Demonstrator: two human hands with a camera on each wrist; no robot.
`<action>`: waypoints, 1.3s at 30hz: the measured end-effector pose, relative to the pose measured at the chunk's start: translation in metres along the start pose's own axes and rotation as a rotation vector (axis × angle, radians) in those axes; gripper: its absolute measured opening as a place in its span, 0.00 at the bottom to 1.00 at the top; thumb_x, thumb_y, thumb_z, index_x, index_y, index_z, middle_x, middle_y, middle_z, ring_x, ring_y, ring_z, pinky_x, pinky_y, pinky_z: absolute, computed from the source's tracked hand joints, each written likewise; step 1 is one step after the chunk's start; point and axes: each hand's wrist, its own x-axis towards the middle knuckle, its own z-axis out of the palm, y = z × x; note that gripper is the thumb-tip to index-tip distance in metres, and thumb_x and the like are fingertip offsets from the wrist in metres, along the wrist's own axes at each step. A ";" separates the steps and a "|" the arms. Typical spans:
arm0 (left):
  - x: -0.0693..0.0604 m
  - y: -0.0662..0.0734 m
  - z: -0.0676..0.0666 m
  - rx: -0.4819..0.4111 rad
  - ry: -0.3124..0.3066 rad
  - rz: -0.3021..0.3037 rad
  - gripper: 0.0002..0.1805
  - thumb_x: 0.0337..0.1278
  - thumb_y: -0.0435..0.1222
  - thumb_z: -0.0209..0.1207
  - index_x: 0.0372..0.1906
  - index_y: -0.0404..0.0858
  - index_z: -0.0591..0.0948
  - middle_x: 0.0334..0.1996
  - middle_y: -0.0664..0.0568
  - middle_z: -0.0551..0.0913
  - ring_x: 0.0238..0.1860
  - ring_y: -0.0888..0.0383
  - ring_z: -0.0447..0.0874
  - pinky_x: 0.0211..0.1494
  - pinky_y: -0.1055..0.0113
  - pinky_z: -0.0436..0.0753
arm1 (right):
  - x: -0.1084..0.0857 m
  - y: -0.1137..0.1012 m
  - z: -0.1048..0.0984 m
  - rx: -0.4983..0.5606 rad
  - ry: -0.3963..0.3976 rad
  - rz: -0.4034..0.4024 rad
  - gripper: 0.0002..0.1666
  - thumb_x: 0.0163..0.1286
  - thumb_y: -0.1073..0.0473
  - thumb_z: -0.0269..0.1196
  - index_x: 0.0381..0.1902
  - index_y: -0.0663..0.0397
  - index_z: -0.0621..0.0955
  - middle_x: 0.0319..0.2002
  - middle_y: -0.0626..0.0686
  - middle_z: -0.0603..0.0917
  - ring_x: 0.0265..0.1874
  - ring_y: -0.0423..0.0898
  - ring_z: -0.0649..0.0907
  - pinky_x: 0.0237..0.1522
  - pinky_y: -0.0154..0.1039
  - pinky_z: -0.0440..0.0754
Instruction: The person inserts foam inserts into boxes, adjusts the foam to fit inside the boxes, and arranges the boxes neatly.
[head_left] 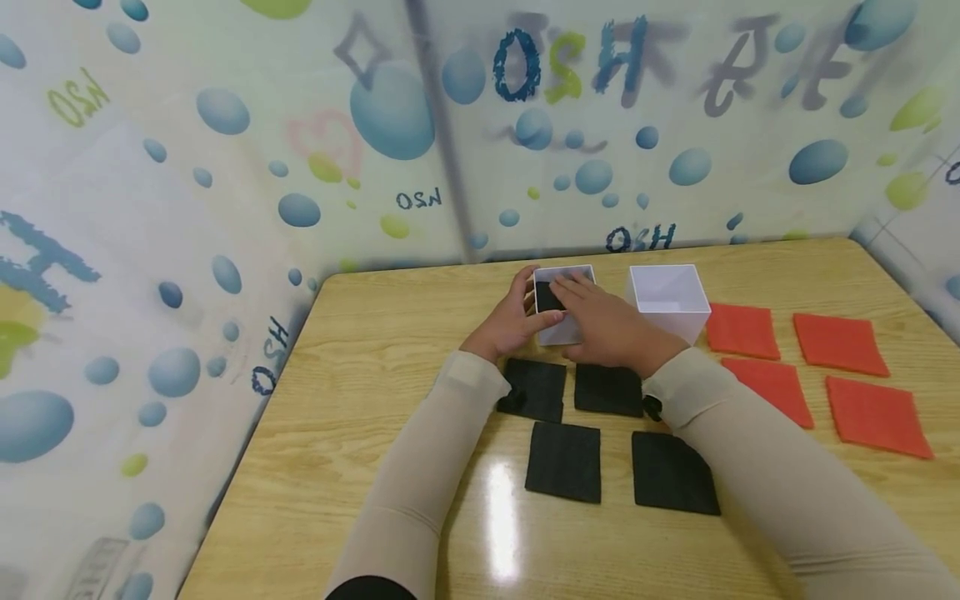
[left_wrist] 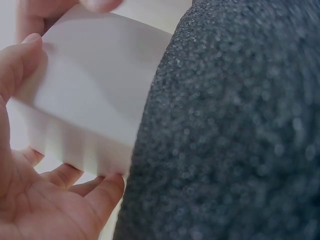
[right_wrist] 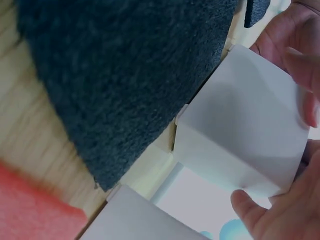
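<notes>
A white box [head_left: 558,335] stands near the table's back edge with black cloth [head_left: 550,297] inside it. My left hand [head_left: 512,321] holds the box's left side, thumb at the front rim and fingers along the side, as the left wrist view also shows on the white wall [left_wrist: 85,75]. Over the box's right side lies my right hand [head_left: 611,325], its fingers reaching in over the rim onto the black cloth. In the right wrist view its thumb [right_wrist: 247,207] rests against the box [right_wrist: 240,120]. Whether the right fingers pinch the cloth is hidden.
A second white box [head_left: 670,292] stands to the right. Several black cloth squares [head_left: 564,462] lie in front of the boxes, partly below my forearms. Several red squares [head_left: 842,342] lie at the right. A printed curtain [head_left: 300,150] hangs behind the table [head_left: 352,375].
</notes>
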 end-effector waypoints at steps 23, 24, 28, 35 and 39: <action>0.001 -0.001 0.001 -0.011 0.020 -0.007 0.50 0.68 0.43 0.70 0.82 0.59 0.49 0.83 0.45 0.55 0.85 0.40 0.50 0.84 0.47 0.55 | -0.095 -0.004 -0.021 0.167 0.013 0.101 0.65 0.62 0.47 0.80 0.86 0.54 0.54 0.85 0.61 0.54 0.84 0.64 0.51 0.74 0.68 0.65; 0.001 -0.001 0.001 -0.012 0.019 -0.006 0.49 0.68 0.43 0.70 0.82 0.59 0.49 0.83 0.46 0.55 0.85 0.40 0.50 0.84 0.47 0.55 | -0.101 -0.004 -0.022 0.172 0.004 0.109 0.66 0.61 0.47 0.80 0.86 0.54 0.54 0.85 0.61 0.54 0.84 0.64 0.52 0.74 0.68 0.65; 0.001 0.000 0.000 -0.022 0.013 -0.004 0.49 0.68 0.43 0.70 0.81 0.60 0.50 0.83 0.46 0.55 0.85 0.40 0.49 0.85 0.47 0.55 | -0.122 -0.002 -0.023 0.166 -0.012 0.136 0.67 0.60 0.44 0.80 0.86 0.52 0.55 0.85 0.61 0.54 0.83 0.66 0.55 0.72 0.68 0.68; 0.000 0.001 0.001 -0.037 0.015 -0.006 0.48 0.69 0.41 0.69 0.81 0.60 0.50 0.83 0.47 0.55 0.85 0.41 0.49 0.84 0.47 0.55 | -0.153 0.003 -0.022 0.151 -0.004 0.111 0.67 0.57 0.39 0.80 0.85 0.54 0.58 0.82 0.63 0.60 0.77 0.68 0.66 0.67 0.68 0.75; 0.000 0.001 0.002 -0.044 0.016 -0.007 0.49 0.69 0.41 0.69 0.82 0.60 0.50 0.83 0.46 0.54 0.85 0.41 0.49 0.85 0.47 0.54 | -0.166 0.005 -0.021 0.138 -0.025 0.127 0.66 0.56 0.36 0.80 0.83 0.56 0.62 0.80 0.64 0.65 0.74 0.68 0.71 0.65 0.68 0.77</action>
